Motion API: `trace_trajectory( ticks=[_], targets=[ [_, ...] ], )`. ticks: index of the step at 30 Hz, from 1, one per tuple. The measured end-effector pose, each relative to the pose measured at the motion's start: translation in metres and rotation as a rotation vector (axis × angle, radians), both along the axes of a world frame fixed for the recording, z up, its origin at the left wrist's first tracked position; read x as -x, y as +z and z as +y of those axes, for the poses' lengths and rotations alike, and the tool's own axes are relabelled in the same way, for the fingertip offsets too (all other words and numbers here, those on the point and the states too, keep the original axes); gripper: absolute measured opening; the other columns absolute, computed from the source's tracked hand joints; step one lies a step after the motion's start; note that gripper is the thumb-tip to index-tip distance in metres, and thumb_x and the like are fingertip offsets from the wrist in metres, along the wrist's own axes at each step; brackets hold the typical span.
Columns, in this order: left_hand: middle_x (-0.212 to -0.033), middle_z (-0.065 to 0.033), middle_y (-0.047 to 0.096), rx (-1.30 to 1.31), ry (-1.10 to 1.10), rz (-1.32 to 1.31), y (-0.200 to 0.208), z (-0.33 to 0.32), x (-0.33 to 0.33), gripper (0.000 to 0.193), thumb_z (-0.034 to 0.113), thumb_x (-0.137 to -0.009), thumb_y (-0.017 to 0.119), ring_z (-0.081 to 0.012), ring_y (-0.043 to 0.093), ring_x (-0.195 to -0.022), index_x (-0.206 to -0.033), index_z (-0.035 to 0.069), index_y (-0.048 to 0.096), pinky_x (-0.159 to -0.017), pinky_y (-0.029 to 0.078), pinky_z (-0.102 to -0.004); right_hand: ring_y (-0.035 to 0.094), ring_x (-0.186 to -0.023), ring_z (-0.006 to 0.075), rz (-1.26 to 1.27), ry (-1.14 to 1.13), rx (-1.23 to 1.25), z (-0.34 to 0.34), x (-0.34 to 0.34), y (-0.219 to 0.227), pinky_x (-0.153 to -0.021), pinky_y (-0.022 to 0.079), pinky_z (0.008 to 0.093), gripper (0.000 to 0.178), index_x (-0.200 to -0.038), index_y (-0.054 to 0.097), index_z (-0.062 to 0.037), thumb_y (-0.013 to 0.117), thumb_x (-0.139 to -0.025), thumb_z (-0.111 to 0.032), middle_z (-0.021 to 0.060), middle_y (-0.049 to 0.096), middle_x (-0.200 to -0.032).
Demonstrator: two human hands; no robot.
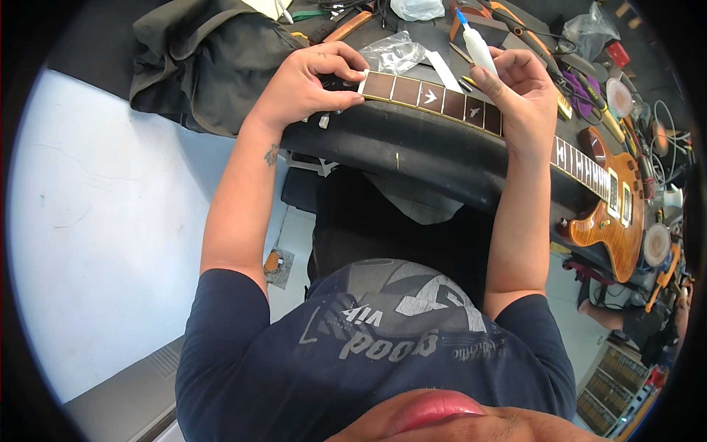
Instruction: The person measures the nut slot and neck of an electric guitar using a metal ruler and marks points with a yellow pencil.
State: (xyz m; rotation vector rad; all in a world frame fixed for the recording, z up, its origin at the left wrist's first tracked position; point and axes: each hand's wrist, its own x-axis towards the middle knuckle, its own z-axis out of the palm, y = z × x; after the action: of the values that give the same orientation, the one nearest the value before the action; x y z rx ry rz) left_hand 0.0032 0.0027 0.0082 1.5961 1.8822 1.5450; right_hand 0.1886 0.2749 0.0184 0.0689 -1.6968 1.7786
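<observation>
Navy printed T-shirt point(398, 346) foremost. Left thumb and fingertips of the left hand point(313, 82) pinch the white nut point(363, 81) of an amber-bodied electric guitar point(624, 234). Right hand point(521, 96) grips a white squeeze bottle point(480, 50), blue tip upward. Guitar lies along the black padded bench point(434, 153), neck pointing left, body rightmost. Pale tiled floor point(297, 230) below.

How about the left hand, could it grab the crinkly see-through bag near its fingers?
Probably yes: the bag lies just beyond the guitar neck, close to the left hand, with nothing seen blocking it. It might need to release the pale nut first.
</observation>
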Motion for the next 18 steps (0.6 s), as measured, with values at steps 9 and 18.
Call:
trace_trajectory(
  ticks=[9,18],
  targets=[
    [-0.117,-0.0059,0.072,0.041,-0.022,-0.105,0.0019,-0.0008,0.0012,0.021,-0.005,-0.077,0.088,-0.0128,0.068,-0.101,-0.094,-0.001,0.078,-0.081,0.059,-0.0273,0.074,-0.100,0.0148,0.000,0.004,-0.003,-0.0004,0.0018,0.0005,-0.087,0.061,0.0300,0.028,-0.103,0.067,-0.0009,0.090,-0.087,-0.004,0.0150,0.076,-0.116],
    [-0.122,-0.0124,0.073,0.091,-0.034,-0.062,0.0058,0.0002,0.0062,0.021,-0.003,-0.077,0.086,-0.0147,0.067,-0.105,-0.097,0.000,0.080,-0.087,0.055,-0.0290,0.074,-0.100,0.0142,-0.014,0.034,0.027,-0.0008,0.0032,0.0026,-0.088,0.061,0.0296,0.028,-0.104,0.067,-0.0006,0.089,-0.087,-0.002,0.0150,0.076,-0.116]
  ],
)
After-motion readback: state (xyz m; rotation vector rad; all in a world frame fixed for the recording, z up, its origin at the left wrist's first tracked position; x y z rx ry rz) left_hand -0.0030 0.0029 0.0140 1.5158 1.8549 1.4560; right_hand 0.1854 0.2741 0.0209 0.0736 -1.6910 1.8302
